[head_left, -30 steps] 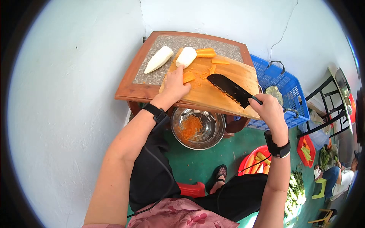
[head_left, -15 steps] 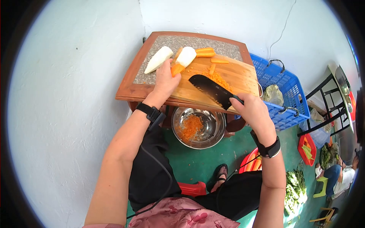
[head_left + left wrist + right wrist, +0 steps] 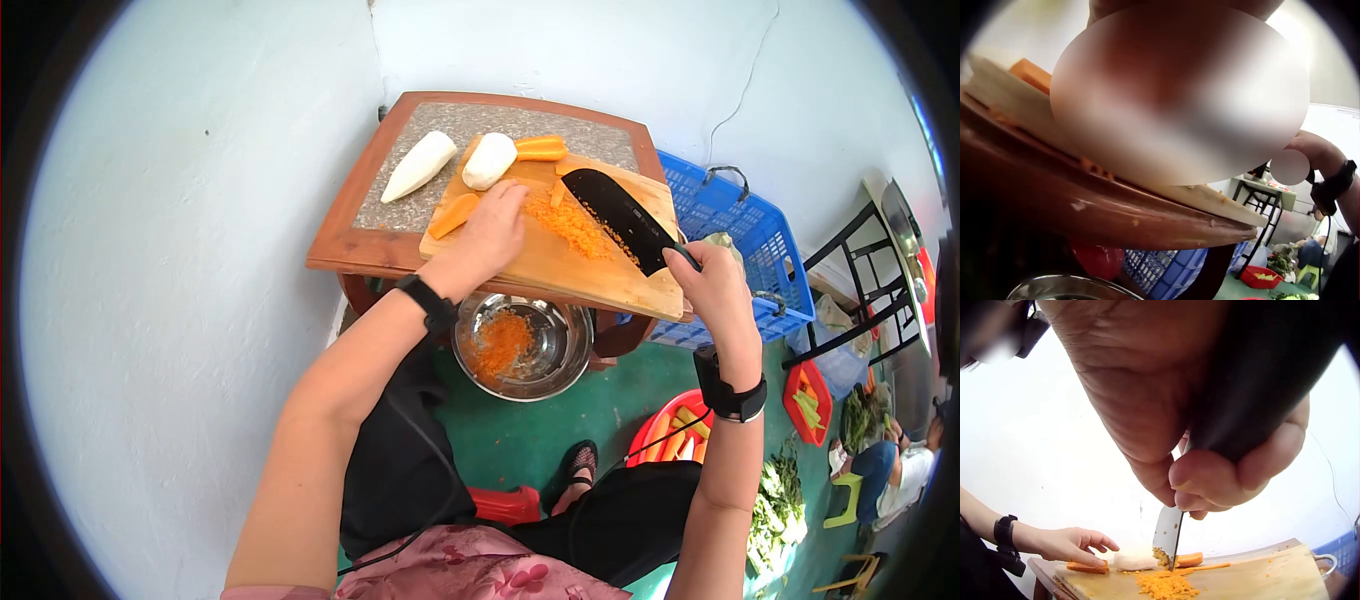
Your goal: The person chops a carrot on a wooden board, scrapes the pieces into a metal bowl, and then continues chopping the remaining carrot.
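Observation:
My right hand (image 3: 718,285) grips the handle of a black-bladed kitchen knife (image 3: 615,215). Bits of carrot cling along its edge. Beneath the blade lies a heap of finely chopped carrot (image 3: 575,228) on the wooden cutting board (image 3: 640,290). My left hand (image 3: 488,235) reaches over the board with loosely extended fingers, between the heap and a carrot chunk (image 3: 455,214) at the board's left edge. Just beyond its fingertips rests a peeled white radish (image 3: 490,162). The right wrist view shows the left hand (image 3: 1072,544) close over the chunk, and the knife blade (image 3: 1168,534) held above the heap.
A second white radish (image 3: 420,166) lies on the tabletop left of the board, and a carrot (image 3: 541,148) at the back. Below the table edge stands a steel bowl (image 3: 560,385) with shredded carrot. A blue crate (image 3: 775,230) and a red basin (image 3: 640,440) of vegetables are to the right.
The left hand carried the carrot chunk leftward, released it at the board's left edge, and moved back right. The knife swung left over the chopped carrot, then returned right.

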Available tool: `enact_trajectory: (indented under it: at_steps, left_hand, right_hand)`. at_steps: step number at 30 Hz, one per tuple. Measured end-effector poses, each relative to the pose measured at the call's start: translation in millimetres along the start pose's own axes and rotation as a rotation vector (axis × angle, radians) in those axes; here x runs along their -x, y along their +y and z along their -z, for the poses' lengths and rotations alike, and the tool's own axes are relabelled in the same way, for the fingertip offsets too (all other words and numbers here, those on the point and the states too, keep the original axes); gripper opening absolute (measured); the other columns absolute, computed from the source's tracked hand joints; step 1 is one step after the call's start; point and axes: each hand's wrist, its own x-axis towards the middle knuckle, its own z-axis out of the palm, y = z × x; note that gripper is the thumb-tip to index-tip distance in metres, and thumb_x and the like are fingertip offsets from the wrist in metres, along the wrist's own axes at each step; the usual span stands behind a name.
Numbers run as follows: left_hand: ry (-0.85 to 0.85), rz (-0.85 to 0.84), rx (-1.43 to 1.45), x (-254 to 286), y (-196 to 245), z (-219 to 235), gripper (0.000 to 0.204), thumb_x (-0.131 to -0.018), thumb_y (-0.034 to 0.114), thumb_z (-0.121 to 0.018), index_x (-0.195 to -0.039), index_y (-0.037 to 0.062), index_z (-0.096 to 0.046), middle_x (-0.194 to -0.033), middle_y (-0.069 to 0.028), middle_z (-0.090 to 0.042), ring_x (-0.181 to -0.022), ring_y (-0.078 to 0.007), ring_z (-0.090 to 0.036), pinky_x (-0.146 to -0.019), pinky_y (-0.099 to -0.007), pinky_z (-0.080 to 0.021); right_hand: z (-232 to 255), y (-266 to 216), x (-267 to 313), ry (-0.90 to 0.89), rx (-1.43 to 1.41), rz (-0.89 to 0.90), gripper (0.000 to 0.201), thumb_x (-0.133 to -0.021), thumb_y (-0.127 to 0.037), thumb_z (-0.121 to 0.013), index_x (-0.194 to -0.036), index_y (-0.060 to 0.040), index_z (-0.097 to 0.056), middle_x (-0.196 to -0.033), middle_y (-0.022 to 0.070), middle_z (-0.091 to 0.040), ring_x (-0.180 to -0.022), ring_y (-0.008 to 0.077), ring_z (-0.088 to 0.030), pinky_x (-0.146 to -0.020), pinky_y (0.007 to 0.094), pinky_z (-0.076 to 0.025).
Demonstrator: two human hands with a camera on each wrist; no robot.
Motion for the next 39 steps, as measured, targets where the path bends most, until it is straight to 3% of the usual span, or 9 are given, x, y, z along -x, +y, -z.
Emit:
enact_trajectory:
  at_steps: [4,7,13,16,22,25,28,31,39]
  left_hand:
    - [-0.292,0.214,-0.230,-24,8,-22,0.035,-0.088,0.012,-0.057,-0.118,-0.0041,-0.051,-0.121,-0.0247,-0.051,-0.117,-0.0403,-0.047,-0.099,-0.0503,-0.039]
    - [-0.312,0.419,-0.256,-38,11,-30,0.035,-0.092,0.019,-0.053,-0.116,-0.0059,-0.053,-0.121,-0.0260,-0.050,-0.118,-0.0414,-0.047,-0.100,-0.0500,-0.037]
    - [-0.148,0.268,-0.336,-22,6,-53,0.027,-0.093,0.019,-0.051,-0.096,-0.0071,-0.058,-0.104,-0.0286,-0.056,-0.105,-0.0428,-0.051,-0.092,-0.0500,-0.041]
    - [-0.213,0.239,-0.219,-20,23,-50,0.026,-0.093,0.017,-0.051,-0.094,-0.0077,-0.059,-0.101,-0.0286,-0.057,-0.103,-0.0424,-0.052,-0.091,-0.0492,-0.042]
    - [-0.052,0.198,0.114,-15,54,-72,0.021,-0.090,0.014,-0.053,-0.096,-0.0054,-0.059,-0.098,-0.0258,-0.058,-0.098,-0.0404,-0.055,-0.086,-0.0493,-0.043]
    - [-0.023,0.146,-0.020,-29,55,-64,0.021,-0.090,0.015,-0.055,-0.097,-0.0036,-0.060,-0.098,-0.0239,-0.060,-0.100,-0.0404,-0.055,-0.087,-0.0502,-0.043]
    - [-0.063,0.213,-0.244,-49,56,-49,0.022,-0.089,0.018,-0.059,-0.097,-0.0029,-0.061,-0.097,-0.0226,-0.063,-0.097,-0.0401,-0.057,-0.085,-0.0492,-0.045]
    - [-0.207,0.280,-0.136,-77,30,-57,0.027,-0.087,0.024,-0.063,-0.094,-0.0025,-0.063,-0.097,-0.0224,-0.065,-0.094,-0.0388,-0.061,-0.083,-0.0467,-0.048]
    - [-0.408,0.480,-0.254,-110,11,-64,0.025,-0.077,0.013,-0.067,-0.092,-0.0064,-0.067,-0.099,-0.0273,-0.066,-0.097,-0.0378,-0.065,-0.086,-0.0416,-0.053]
  right_hand:
    - [4,5,0,-0.049,-0.046,-0.072,0.035,-0.086,-0.035,-0.063,-0.083,-0.0009,-0.068,-0.066,0.0200,-0.062,-0.067,0.0361,-0.064,-0.063,0.0425,-0.048]
    - [5,12,0,-0.057,-0.041,-0.080,0.034,-0.086,-0.035,-0.062,-0.085,-0.0016,-0.069,-0.067,0.0196,-0.063,-0.069,0.0351,-0.065,-0.064,0.0415,-0.048]
    - [5,26,-3,-0.053,-0.037,-0.115,0.034,-0.086,-0.035,-0.062,-0.091,-0.0028,-0.071,-0.072,0.0201,-0.065,-0.073,0.0364,-0.065,-0.066,0.0410,-0.049]
    - [5,28,-6,-0.055,-0.027,-0.135,0.034,-0.086,-0.036,-0.062,-0.092,-0.0031,-0.071,-0.073,0.0202,-0.065,-0.074,0.0366,-0.066,-0.067,0.0412,-0.049]
    - [4,27,-7,-0.033,-0.083,-0.133,0.035,-0.085,-0.036,-0.063,-0.092,-0.0031,-0.071,-0.072,0.0200,-0.065,-0.073,0.0365,-0.065,-0.066,0.0413,-0.048]
    - [6,27,-6,-0.029,-0.082,-0.128,0.035,-0.085,-0.036,-0.063,-0.091,-0.0029,-0.071,-0.071,0.0199,-0.065,-0.072,0.0364,-0.065,-0.066,0.0413,-0.048]
    - [6,30,-7,-0.020,-0.088,-0.124,0.035,-0.085,-0.036,-0.063,-0.090,-0.0025,-0.070,-0.070,0.0200,-0.064,-0.070,0.0366,-0.064,-0.065,0.0414,-0.048]
    - [8,32,-7,-0.010,-0.093,-0.116,0.034,-0.084,-0.036,-0.063,-0.087,-0.0022,-0.070,-0.069,0.0201,-0.063,-0.070,0.0371,-0.064,-0.065,0.0415,-0.048]
    - [7,40,-6,-0.007,-0.141,-0.131,0.033,-0.084,-0.035,-0.064,-0.088,-0.0021,-0.069,-0.068,0.0214,-0.062,-0.069,0.0377,-0.063,-0.065,0.0409,-0.048]
